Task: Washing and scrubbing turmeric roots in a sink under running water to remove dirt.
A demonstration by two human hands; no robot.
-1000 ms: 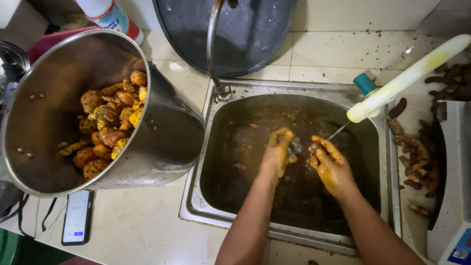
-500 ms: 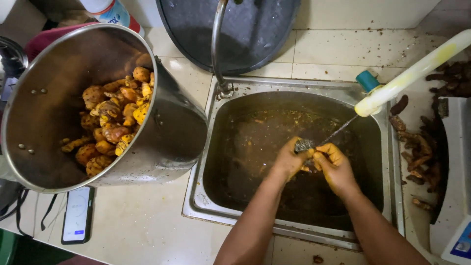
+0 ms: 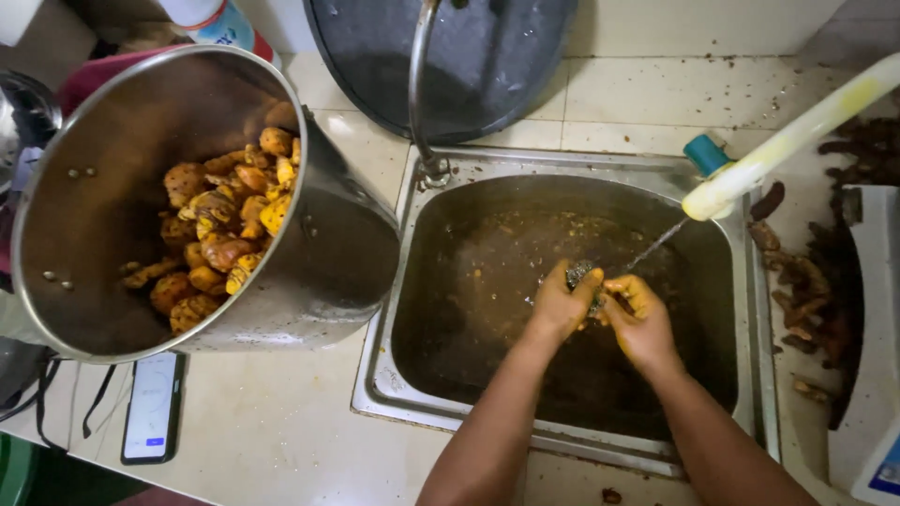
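Observation:
My two hands are together over the steel sink point(image 3: 405, 244), which holds murky brown water. My left hand point(image 3: 561, 307) and my right hand point(image 3: 639, 319), both stained yellow, close around a small dark grey lump point(image 3: 582, 275); I cannot tell if it is a root or a scrubber. A thin stream of water point(image 3: 656, 244) falls onto it from a pale yellow-white pipe point(image 3: 787, 141) that comes in from the upper right.
A large steel pot point(image 3: 328, 272) leans at the left of the sink, with several peeled yellow-orange roots point(image 3: 220, 234) inside. A curved tap point(image 3: 418, 94), a dark round pan point(image 3: 497, 56), dark unwashed roots point(image 3: 816, 281), a white scale point(image 3: 877, 375) and a phone point(image 3: 150, 408) surround the sink.
My hands, apart a second ago, have come together around the lump and moved up under the water stream.

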